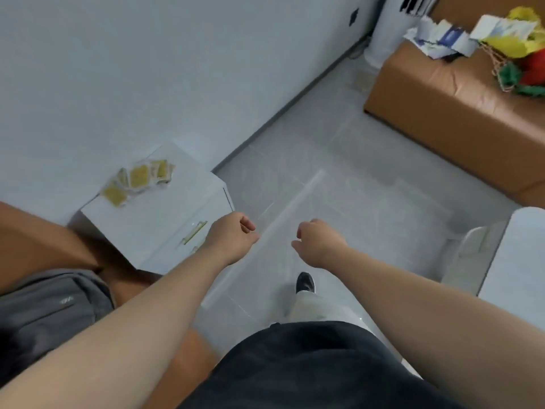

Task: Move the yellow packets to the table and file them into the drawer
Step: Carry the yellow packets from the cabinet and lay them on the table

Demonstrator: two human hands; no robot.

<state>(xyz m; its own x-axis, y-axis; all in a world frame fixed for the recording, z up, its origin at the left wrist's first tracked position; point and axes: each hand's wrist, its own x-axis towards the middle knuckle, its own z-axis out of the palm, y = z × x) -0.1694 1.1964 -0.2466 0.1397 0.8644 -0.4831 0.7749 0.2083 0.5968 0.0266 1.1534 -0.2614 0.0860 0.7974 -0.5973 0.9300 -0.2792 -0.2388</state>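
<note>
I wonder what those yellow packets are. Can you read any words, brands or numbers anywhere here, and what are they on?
No text here can be read.
Yellow packets: print too blurred to read.
Papers on the brown sofa: blue print, too blurred to read.
Grey bag: small white mark, too small to read.

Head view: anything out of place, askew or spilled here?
The yellow packets lie in a loose, overlapping scatter on the white cabinet, not stacked. Torn-looking papers are heaped on the brown sofa.
</note>
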